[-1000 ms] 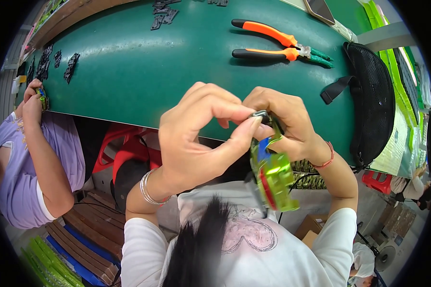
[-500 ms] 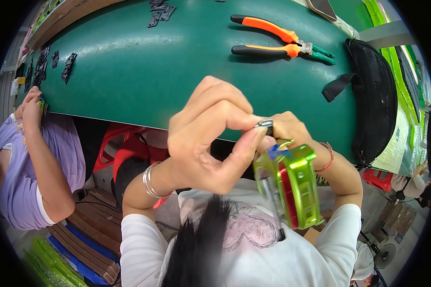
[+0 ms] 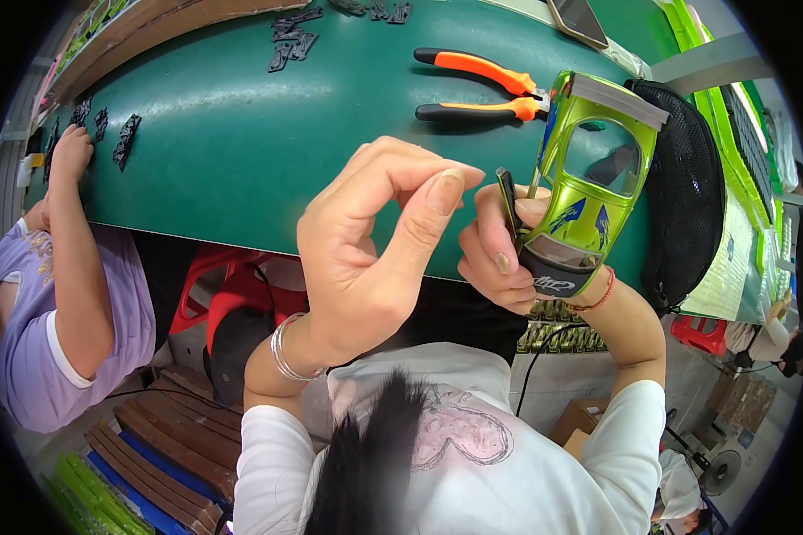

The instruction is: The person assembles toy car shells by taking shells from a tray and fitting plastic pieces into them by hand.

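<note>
My right hand [image 3: 498,242] is closed around the front end of a shiny lime-green toy car body [image 3: 617,201], which has clear windows, blue markings and a grey rear wing. A thin black strip [image 3: 510,201] with a pale tip sticks up between its fingers beside the car. To the left, my left hand [image 3: 366,241] is raised over the table edge with thumb and index finger pressed together. Whatever lies between those fingertips, if anything, is hidden. The two hands are a small gap apart.
Orange-and-black pliers [image 3: 491,71] lie on the green table [image 3: 241,143], partly behind the car. A black mesh pouch [image 3: 687,196] is at the right, a phone [image 3: 580,20] beyond. Small black parts [image 3: 293,45] lie farther back. A co-worker [image 3: 71,312] in purple works at the left.
The car body has swung up and turned, from hanging below my right hand to standing above it. My left fingers have come away from the small dark piece at my right hand.
</note>
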Demonstrator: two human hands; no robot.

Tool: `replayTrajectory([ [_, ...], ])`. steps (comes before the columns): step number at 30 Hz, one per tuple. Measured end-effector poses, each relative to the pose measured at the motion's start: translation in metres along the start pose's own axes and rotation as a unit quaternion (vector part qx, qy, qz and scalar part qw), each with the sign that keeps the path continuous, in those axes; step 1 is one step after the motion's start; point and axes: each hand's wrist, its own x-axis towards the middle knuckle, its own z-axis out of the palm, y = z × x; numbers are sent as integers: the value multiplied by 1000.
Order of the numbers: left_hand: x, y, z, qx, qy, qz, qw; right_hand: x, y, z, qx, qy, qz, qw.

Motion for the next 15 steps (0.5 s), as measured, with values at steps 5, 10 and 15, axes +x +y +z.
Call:
replayTrajectory([
  [5, 2, 2, 1, -5, -7, -18, 1000, 0, 0, -1, -8, -3, 6, 1000],
  [10, 2, -7, 5, -21, 26, 6, 999, 0, -4, 2, -43, -5, 2, 999],
  [15, -2, -5, 1, 43, 23, 58, 997, -4, 6, 13, -376, 113, -67, 917],
])
